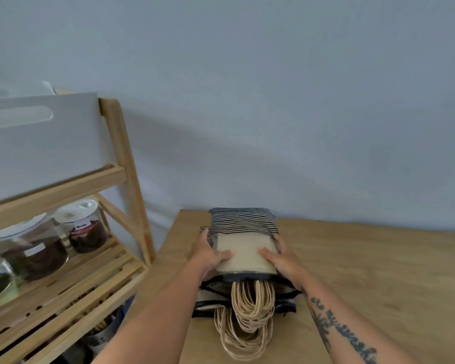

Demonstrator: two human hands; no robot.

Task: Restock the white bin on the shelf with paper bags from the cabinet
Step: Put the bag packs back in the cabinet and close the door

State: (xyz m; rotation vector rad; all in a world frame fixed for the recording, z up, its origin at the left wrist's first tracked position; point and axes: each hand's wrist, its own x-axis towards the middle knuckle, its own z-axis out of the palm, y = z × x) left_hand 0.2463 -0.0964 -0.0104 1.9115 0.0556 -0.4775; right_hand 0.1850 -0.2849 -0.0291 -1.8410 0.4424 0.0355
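A thick stack of flat paper bags, cream with black stripes at the far end, lies on the wooden cabinet top. Their tan rope handles spill toward me over the near edge. My left hand grips the stack's left side and my right hand grips its right side, thumbs on top. The white bin with a slot handle stands on the top level of the wooden shelf at the left, well above and left of the bags.
Glass jars with white lids holding dark contents stand on the shelf's slatted lower level. A grey wall runs behind the cabinet. A gap separates the shelf's right post from the cabinet's left edge.
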